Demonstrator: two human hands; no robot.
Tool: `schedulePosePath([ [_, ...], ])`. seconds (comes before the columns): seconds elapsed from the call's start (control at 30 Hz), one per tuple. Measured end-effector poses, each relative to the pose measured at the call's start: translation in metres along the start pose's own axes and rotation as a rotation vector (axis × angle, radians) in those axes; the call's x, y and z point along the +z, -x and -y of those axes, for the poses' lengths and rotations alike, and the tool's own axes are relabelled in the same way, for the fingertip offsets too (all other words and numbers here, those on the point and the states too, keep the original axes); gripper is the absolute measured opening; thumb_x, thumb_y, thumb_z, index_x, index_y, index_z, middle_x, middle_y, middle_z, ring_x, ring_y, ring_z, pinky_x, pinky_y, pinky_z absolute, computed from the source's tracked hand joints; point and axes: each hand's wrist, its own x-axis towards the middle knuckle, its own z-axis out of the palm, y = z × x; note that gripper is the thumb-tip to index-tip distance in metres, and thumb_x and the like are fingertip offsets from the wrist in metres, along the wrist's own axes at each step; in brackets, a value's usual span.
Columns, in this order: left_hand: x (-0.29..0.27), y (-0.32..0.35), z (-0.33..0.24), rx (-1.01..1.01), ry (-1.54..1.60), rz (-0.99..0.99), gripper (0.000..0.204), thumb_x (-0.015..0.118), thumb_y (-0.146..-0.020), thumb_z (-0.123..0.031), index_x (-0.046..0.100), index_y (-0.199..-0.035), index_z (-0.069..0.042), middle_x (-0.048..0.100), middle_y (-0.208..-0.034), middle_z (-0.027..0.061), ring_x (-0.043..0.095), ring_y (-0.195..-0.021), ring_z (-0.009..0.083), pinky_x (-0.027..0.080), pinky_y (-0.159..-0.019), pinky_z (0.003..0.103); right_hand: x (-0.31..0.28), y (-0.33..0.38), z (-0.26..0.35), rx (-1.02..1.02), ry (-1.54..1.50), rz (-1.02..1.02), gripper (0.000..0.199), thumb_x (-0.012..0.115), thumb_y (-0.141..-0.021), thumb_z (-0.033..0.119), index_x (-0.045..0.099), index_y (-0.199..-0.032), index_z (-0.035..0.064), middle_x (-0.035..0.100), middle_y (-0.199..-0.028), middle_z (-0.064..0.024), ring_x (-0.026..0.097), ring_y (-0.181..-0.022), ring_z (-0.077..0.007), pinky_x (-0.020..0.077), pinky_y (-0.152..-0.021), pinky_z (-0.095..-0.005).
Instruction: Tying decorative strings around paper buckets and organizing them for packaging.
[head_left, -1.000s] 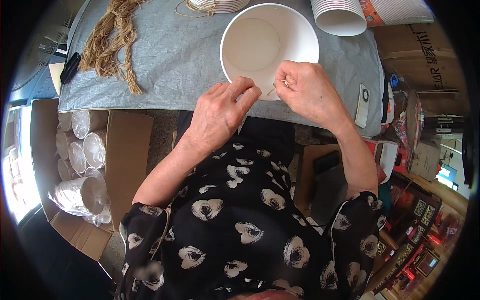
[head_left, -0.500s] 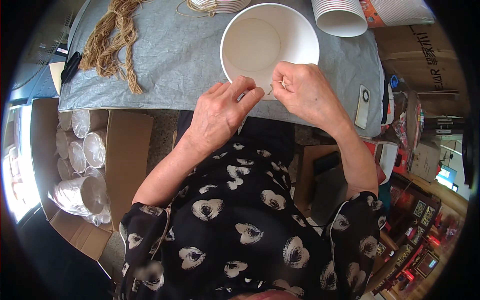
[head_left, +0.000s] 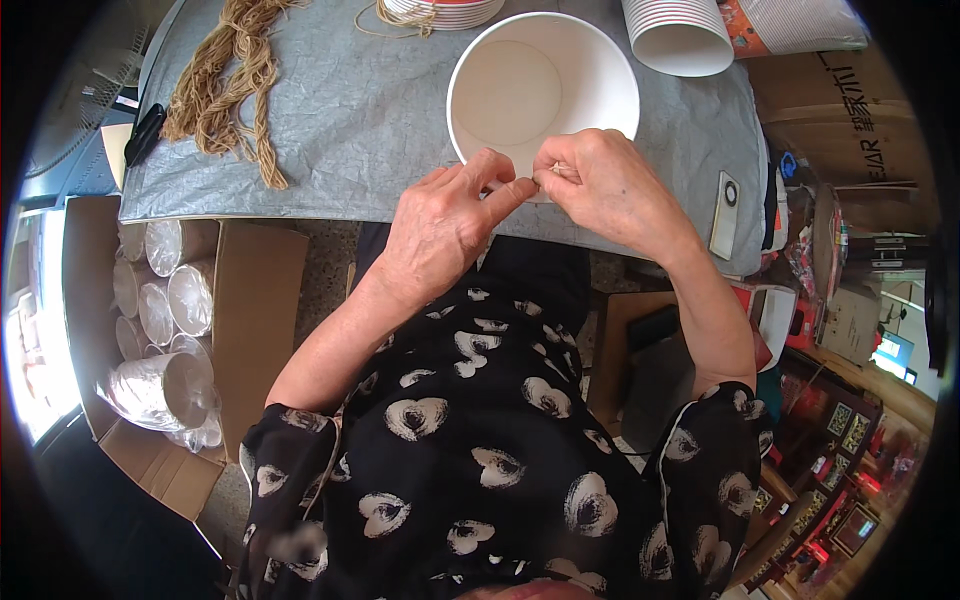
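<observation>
A large white paper bucket (head_left: pixel 590 90) lies with its open mouth toward me on the table. In front of its near rim my two hands meet at the fingertips. My right hand (head_left: pixel 610 190) is closed in a pinch, and a pale bit of string (head_left: pixel 558 169) shows between its fingers. My left hand (head_left: pixel 445 215) is also pinched, its thumb and forefinger touching the right fingertips at the string. Most of the string is hidden by the fingers. A hank of tan string (head_left: pixel 225 80) lies at the far left of the table.
Stacked white buckets (head_left: pixel 680 40) lie at the back right; another stack with string (head_left: pixel 440 12) stands at the back. A white strip with a black ring (head_left: pixel 725 215) lies near the right edge. A cardboard box (head_left: pixel 258 310) of wrapped buckets stands at lower left.
My left fingertips have moved slightly right and my right hand slightly left, so they now meet. The bit of string that showed between them is now mostly covered.
</observation>
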Motion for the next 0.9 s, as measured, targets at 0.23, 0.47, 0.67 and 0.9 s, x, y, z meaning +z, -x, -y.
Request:
schedulePosePath([
  [0.23,-0.010,-0.012,-0.004,-0.111,0.018,0.116,0.038,0.063,-0.085,0.000,0.071,-0.117,-0.019,0.060,-0.100,0.0034,0.070,-0.077,0.0250,0.061,-0.064,0.039,-0.002,0.006,-0.004,-0.096,-0.175,-0.200,0.016,0.067,-0.093,0.010,0.073,-0.103,-0.0013,0.073,-0.086,-0.0146,0.069,-0.067,-0.0251,0.0546,-0.066,-0.0394],
  [0.47,-0.012,-0.023,0.002,-0.176,0.132,0.012,0.037,0.060,-0.086,0.002,0.073,-0.114,-0.018,0.063,-0.099,0.0072,0.071,-0.076,0.0323,0.060,-0.062,0.045,0.042,0.049,-0.016,-0.105,-0.778,-0.636,0.012,0.065,-0.100,0.005,0.073,-0.107,0.0004,0.066,-0.083,0.0004,0.053,-0.065,-0.0014,0.0399,-0.055,-0.0166],
  [0.67,-0.008,-0.027,-0.004,-0.200,0.130,0.026,0.033,0.063,-0.087,-0.001,0.073,-0.114,-0.017,0.063,-0.098,0.0083,0.071,-0.076,0.0336,0.059,-0.061,0.045,0.110,0.027,-0.020,0.162,-1.419,-0.499,0.026,0.067,-0.101,0.017,0.069,-0.117,-0.0031,0.070,-0.096,-0.0059,0.060,-0.071,-0.0096,0.0495,-0.057,-0.0232],
  [0.9,-0.010,-0.026,-0.007,-0.205,0.102,0.025,0.031,0.064,-0.089,-0.002,0.073,-0.114,-0.017,0.063,-0.098,0.0086,0.071,-0.077,0.0335,0.058,-0.061,0.045,0.115,0.015,-0.027,0.074,-1.522,-0.488,0.021,0.070,-0.100,0.020,0.072,-0.108,0.0008,0.068,-0.088,-0.0043,0.063,-0.071,-0.0111,0.0539,-0.061,-0.0268],
])
